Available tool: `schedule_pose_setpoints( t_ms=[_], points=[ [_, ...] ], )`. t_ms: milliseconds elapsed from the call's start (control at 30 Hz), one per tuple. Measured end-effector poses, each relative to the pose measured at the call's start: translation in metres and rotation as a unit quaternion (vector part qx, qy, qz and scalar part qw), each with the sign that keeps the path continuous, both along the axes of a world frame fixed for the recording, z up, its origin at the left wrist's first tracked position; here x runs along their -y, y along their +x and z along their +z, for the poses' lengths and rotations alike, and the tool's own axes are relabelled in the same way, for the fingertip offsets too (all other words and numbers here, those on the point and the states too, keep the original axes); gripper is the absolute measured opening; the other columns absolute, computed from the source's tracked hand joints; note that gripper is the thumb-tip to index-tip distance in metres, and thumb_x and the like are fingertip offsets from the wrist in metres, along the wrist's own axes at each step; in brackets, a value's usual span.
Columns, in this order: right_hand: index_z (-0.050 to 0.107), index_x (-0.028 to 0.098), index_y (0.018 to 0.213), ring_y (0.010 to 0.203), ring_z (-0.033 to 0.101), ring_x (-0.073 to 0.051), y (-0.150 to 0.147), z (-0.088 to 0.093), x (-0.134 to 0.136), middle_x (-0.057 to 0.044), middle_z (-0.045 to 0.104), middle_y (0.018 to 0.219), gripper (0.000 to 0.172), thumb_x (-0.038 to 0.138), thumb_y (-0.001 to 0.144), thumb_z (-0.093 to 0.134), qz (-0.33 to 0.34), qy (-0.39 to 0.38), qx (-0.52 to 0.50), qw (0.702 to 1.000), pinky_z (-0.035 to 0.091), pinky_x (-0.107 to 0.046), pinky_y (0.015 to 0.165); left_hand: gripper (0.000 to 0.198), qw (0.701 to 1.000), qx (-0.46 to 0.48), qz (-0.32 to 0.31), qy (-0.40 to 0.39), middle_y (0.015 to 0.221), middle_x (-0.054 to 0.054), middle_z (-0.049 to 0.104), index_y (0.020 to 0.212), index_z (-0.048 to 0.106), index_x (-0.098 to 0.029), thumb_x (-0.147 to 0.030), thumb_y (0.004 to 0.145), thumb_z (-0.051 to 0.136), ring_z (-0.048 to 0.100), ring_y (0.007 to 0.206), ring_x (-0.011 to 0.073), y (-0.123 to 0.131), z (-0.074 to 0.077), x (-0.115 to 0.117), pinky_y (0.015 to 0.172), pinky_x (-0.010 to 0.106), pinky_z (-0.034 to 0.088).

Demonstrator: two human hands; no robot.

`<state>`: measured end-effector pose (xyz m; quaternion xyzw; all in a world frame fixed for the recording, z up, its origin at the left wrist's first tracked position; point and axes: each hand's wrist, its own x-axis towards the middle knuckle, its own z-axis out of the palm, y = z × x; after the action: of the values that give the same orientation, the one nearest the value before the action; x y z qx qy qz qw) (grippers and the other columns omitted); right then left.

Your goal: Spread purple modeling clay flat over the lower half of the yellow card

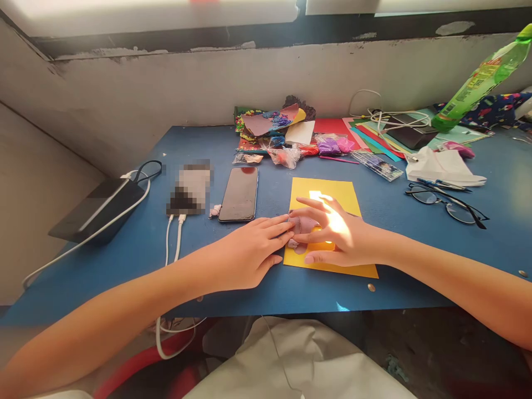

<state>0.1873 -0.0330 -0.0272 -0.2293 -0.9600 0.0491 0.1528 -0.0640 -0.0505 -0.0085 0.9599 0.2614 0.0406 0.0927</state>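
Observation:
A yellow sheet (347, 191) lies on the blue table, carrying a flat, pale purple layer (305, 224) that looks like modelling clay; much of it is hidden under my fingers. My left hand (257, 252) rests at the sheet's left edge, its fingers stretched out and their tips against the purple material. Spread over the middle of the sheet is my right hand (334, 230), fingers apart, with its fingertips close to those of my left hand. Neither hand grips anything. A small purple lump (292, 244) shows just below the fingertips.
A phone (239, 194) and a blurred device with white cables lie left of the sheet. Behind are clay packets (332, 144), coloured papers and a decorated pile (272, 122). To the right are glasses (446, 205), white tissue (443, 166) and a tilted green bottle (477, 86).

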Motion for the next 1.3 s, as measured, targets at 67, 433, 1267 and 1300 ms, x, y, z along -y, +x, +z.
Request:
schedule_pose_setpoints(
  t_ms=[67,433,1267,1300],
  points=[
    [0.073,0.028,0.112,0.141,0.036,-0.035,-0.001,0.002,0.001,-0.015,0.055,0.138,0.035,0.050,0.096,0.050,0.000,-0.009,0.009,1.000,0.029,-0.067,0.107,0.044,1.000,-0.013,0.003,-0.010,0.153,0.011,0.040,0.138,0.052,-0.011,-0.018,0.095,0.048,0.034,0.145,0.0270,0.000,0.003,0.002,0.117,0.046,0.035],
    [0.072,0.030,0.114,0.138,0.038,-0.035,-0.003,0.007,0.006,-0.015,0.055,0.136,0.037,0.053,0.093,0.052,0.003,-0.027,0.020,0.999,0.028,-0.067,0.107,0.047,0.999,-0.035,0.002,-0.029,0.154,0.011,0.034,0.141,0.050,-0.015,-0.028,0.096,0.052,0.036,0.143,0.0269,0.000,0.010,0.008,0.116,0.046,0.033],
    [0.074,0.030,0.109,0.137,0.040,-0.034,-0.003,0.007,0.009,-0.015,0.057,0.127,0.036,0.055,0.093,0.052,0.048,-0.066,-0.031,0.996,0.031,-0.061,0.106,0.038,0.999,0.037,-0.020,-0.024,0.138,0.011,0.058,0.130,0.060,-0.012,-0.024,0.095,0.050,0.049,0.135,0.0260,0.003,0.007,0.019,0.118,0.046,0.032],
    [0.074,0.029,0.109,0.136,0.042,-0.033,-0.003,0.007,0.010,-0.015,0.058,0.126,0.037,0.055,0.093,0.052,0.051,-0.067,-0.039,0.996,0.032,-0.061,0.106,0.038,0.998,0.044,-0.019,-0.029,0.137,0.011,0.059,0.129,0.061,-0.012,-0.025,0.095,0.050,0.051,0.133,0.0258,0.003,0.008,0.019,0.117,0.045,0.033]
  ],
)
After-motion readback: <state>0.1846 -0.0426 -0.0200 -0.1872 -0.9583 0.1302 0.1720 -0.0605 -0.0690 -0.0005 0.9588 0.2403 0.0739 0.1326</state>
